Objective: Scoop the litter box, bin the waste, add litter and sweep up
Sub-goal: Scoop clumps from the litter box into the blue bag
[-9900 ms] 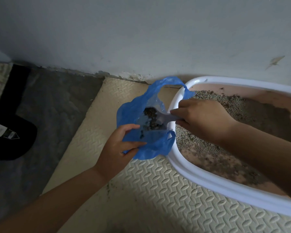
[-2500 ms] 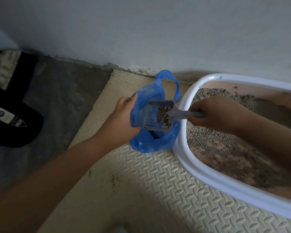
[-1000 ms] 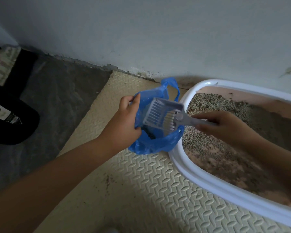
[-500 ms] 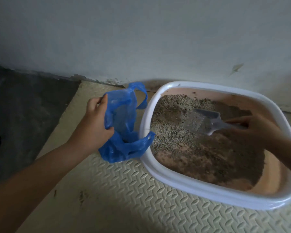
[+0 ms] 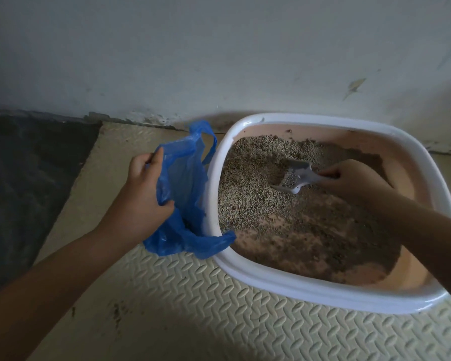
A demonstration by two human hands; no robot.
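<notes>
A white-rimmed litter box (image 5: 292, 285) with a pink inside stands against the wall, holding grey granular litter (image 5: 248, 183) piled toward its far left. My right hand (image 5: 349, 183) grips the handle of a grey slotted scoop (image 5: 296, 177), whose blade digs into the litter near the middle of the box. My left hand (image 5: 141, 194) holds a blue plastic bag (image 5: 182, 194) open just outside the box's left rim, one handle draped over the rim.
The box sits on a cream embossed floor mat (image 5: 193, 308) with a few dark specks at its near left. Dark grey flooring (image 5: 24, 178) lies to the left. A scuffed pale wall (image 5: 219, 61) runs behind everything.
The scoop left the blue bag and went right into the litter box, now dug into the litter. My view shifted right; the left hand keeps holding the bag beside the rim.
</notes>
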